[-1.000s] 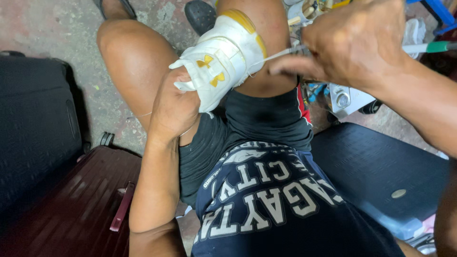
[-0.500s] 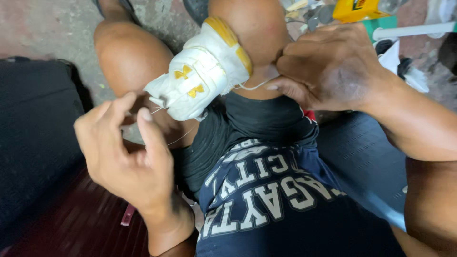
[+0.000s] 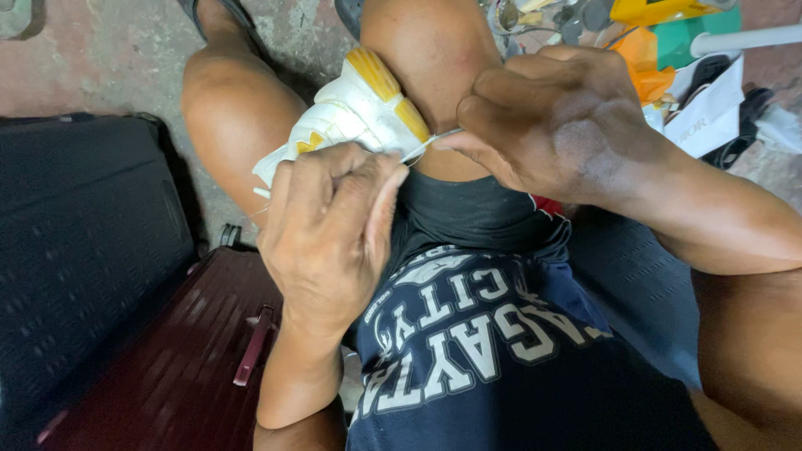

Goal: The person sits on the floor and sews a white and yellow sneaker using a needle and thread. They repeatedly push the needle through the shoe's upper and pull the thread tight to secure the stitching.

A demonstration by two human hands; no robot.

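Left hand (image 3: pixel 330 230) fisted against white-yellow shoe (image 3: pixel 359 113); right hand (image 3: pixel 555 125) pinching thread (image 3: pixel 426 144) taut.

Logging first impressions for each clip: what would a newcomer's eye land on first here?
A white and yellow shoe wedged between the person's bare knees at top centre. The left hand is closed just below it, and the right hand pinches a thin pale thread that runs to the shoe. At lower left a dark red suitcase lies next to a black case.
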